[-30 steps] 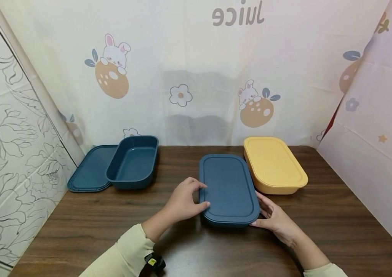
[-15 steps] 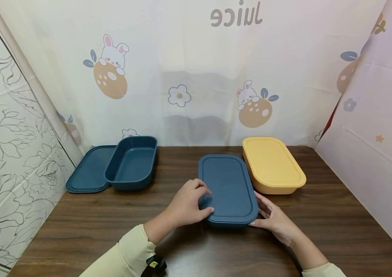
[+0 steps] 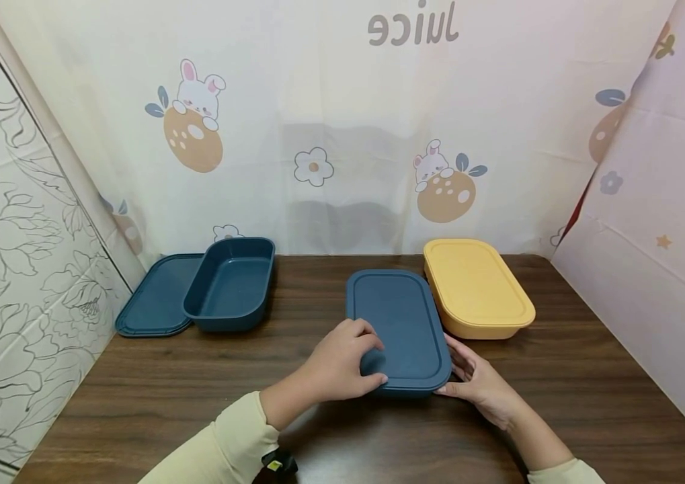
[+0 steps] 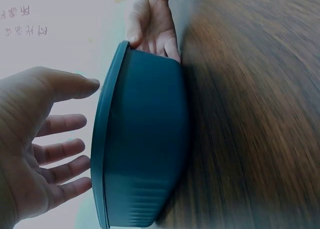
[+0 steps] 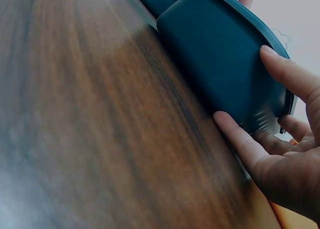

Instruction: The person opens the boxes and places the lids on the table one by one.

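Around the closed blue box (image 3: 405, 323): wide lane of bare table (image 3: 312, 289) at 9 to 10 o'clock, up to the open blue box (image 3: 233, 286), loose lid (image 3: 157, 296) past that. Short strip of table at 12, then curtain (image 3: 318, 87). Yellow box (image 3: 478, 286) just beside, blocks 2. Right hand (image 3: 478, 390) fills 4, left hand (image 3: 342, 363) overhangs at 8. Way in at 6, between the forearms (image 3: 288, 407)

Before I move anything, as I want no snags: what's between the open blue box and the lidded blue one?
Bare table, the head view shows, apart from the left hand at the near-left corner of the lidded box.
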`<state>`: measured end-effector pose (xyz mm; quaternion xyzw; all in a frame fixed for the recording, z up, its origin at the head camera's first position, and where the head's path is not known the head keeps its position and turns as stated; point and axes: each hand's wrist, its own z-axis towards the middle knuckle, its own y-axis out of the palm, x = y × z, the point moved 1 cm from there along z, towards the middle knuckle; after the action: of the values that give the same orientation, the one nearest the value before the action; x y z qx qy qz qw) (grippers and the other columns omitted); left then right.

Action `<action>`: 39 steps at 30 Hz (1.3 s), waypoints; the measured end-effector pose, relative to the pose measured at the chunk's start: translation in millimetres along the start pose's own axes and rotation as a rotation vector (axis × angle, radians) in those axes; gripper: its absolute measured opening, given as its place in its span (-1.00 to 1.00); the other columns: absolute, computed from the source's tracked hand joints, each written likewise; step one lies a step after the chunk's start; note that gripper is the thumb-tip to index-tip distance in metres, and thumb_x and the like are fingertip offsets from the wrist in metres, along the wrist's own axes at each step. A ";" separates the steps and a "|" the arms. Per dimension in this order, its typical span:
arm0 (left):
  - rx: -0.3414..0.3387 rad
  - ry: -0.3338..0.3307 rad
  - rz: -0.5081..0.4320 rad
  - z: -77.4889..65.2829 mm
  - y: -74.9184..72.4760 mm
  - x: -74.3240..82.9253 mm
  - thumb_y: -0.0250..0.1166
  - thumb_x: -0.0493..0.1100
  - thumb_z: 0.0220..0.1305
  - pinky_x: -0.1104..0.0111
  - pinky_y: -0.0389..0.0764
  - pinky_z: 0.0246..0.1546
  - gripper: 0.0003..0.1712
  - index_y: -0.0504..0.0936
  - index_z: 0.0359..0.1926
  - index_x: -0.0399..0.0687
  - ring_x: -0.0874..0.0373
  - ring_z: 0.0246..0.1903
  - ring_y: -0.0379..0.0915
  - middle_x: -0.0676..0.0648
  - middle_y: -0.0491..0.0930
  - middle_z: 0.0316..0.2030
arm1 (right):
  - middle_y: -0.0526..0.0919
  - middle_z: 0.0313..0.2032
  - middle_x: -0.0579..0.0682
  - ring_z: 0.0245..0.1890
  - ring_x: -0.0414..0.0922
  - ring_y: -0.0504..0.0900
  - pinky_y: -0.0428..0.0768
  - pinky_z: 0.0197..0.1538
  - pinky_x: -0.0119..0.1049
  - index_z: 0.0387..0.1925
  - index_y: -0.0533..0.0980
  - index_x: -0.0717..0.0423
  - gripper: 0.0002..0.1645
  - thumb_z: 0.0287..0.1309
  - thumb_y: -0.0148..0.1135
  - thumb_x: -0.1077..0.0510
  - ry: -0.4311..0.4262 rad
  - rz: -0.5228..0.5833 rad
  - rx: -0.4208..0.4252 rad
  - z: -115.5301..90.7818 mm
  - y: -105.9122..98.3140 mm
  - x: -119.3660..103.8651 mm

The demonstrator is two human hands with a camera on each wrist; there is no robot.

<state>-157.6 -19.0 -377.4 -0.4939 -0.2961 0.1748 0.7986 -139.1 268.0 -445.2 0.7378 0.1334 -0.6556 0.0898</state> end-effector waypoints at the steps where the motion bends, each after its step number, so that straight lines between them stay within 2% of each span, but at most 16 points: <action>1: -0.005 0.003 0.004 0.3 0.0 1.0 0.44 0.10 0.12 0.40 0.49 -0.13 -0.61 0.67 -0.10 0.01 0.18 -0.12 0.38 0.04 0.49 -0.08 | -0.04 0.46 0.28 0.39 0.04 0.08 0.40 0.15 -0.49 0.53 -0.12 0.15 0.19 0.03 0.42 0.36 -0.001 0.002 -0.003 0.1 0.3 -0.2; 3: -0.014 0.011 0.018 0.7 0.0 2.6 0.43 0.12 0.13 0.41 0.49 -0.15 -0.61 0.68 -0.11 0.03 0.20 -0.14 0.39 0.06 0.50 -0.10 | -0.04 0.46 0.28 0.41 0.17 -0.02 0.39 0.15 -0.50 0.53 -0.12 0.15 0.19 0.03 0.42 0.36 -0.001 0.007 -0.006 0.2 0.8 -0.8; 6: -0.030 0.027 0.038 1.3 -0.1 5.2 0.42 0.13 0.13 0.42 0.49 -0.17 -0.60 0.68 -0.10 0.04 0.21 -0.16 0.41 0.07 0.51 -0.11 | -0.04 0.46 0.29 0.42 0.22 -0.07 0.38 0.15 -0.51 0.53 -0.12 0.16 0.19 0.03 0.42 0.35 -0.001 0.011 -0.007 0.3 1.5 -1.8; 14: -0.122 0.037 0.132 6.8 -2.1 15.1 0.38 0.19 0.15 0.41 0.55 -0.18 -0.57 0.67 -0.06 0.07 0.23 -0.16 0.47 0.07 0.55 -0.09 | -0.02 0.46 0.28 0.41 0.19 -0.03 0.38 0.15 -0.51 0.53 -0.12 0.14 0.21 0.01 0.43 0.35 0.001 -0.008 0.003 -0.6 2.3 -3.6; 24: -0.219 0.067 0.276 14.1 1.7 31.7 0.37 0.22 0.15 0.41 0.55 -0.41 -0.58 0.67 -0.10 0.08 0.22 -0.28 0.48 0.05 0.57 -0.16 | -0.06 0.46 0.30 0.43 0.24 -0.10 0.38 0.14 -0.53 0.53 -0.15 0.15 0.20 0.05 0.41 0.35 0.006 0.004 -0.013 -0.9 2.4 -2.0; 29: -0.281 0.084 0.367 15.2 4.4 38.3 0.38 0.22 0.14 0.38 0.56 -0.45 -0.59 0.66 -0.10 0.11 0.20 -0.30 0.47 0.05 0.55 -0.20 | -0.04 0.46 0.28 0.41 0.13 0.00 0.37 0.16 -0.52 0.53 -0.12 0.13 0.19 0.04 0.41 0.34 0.008 -0.007 -0.005 -1.1 2.2 -1.1; 32: -0.283 0.113 0.421 15.5 5.1 41.8 0.41 0.18 0.13 0.39 0.57 -0.48 -0.64 0.68 -0.15 0.12 0.21 -0.38 0.47 0.06 0.55 -0.29 | -0.01 0.46 0.28 0.37 0.00 0.12 0.39 0.17 -0.47 0.53 -0.11 0.12 0.17 0.04 0.41 0.34 0.001 -0.015 -0.004 -1.0 2.0 -0.9; 34: -0.261 0.141 0.451 15.8 5.9 43.9 0.42 0.10 0.14 0.44 0.55 -0.53 -0.75 0.69 -0.23 0.13 0.25 -0.46 0.45 0.08 0.53 -0.39 | 0.00 0.45 0.28 0.36 -0.02 0.15 0.42 0.17 -0.44 0.53 -0.10 0.12 0.17 0.04 0.41 0.35 -0.001 -0.015 -0.005 -1.0 1.8 -0.6; 37: -0.225 0.179 0.484 16.0 7.0 46.7 0.39 -0.01 0.18 0.48 0.50 -0.62 -0.91 0.68 -0.35 0.14 0.29 -0.56 0.41 0.09 0.49 -0.49 | -0.01 0.45 0.29 0.38 0.07 0.10 0.43 0.16 -0.43 0.53 -0.11 0.13 0.18 0.04 0.41 0.35 -0.001 -0.011 -0.006 -1.1 1.5 -0.1; 39: -0.211 0.192 0.494 16.7 8.4 47.6 0.35 -0.08 0.21 0.49 0.47 -0.66 -0.95 0.67 -0.40 0.13 0.30 -0.59 0.39 0.09 0.47 -0.53 | -0.02 0.45 0.29 0.40 0.15 0.03 0.42 0.16 -0.44 0.53 -0.12 0.13 0.18 0.04 0.41 0.35 -0.001 -0.010 -0.006 -1.1 1.3 0.2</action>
<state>-131.9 23.5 -365.0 -0.6456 -0.1065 0.2849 0.7004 -137.7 267.2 -445.3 0.7365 0.1391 -0.6561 0.0886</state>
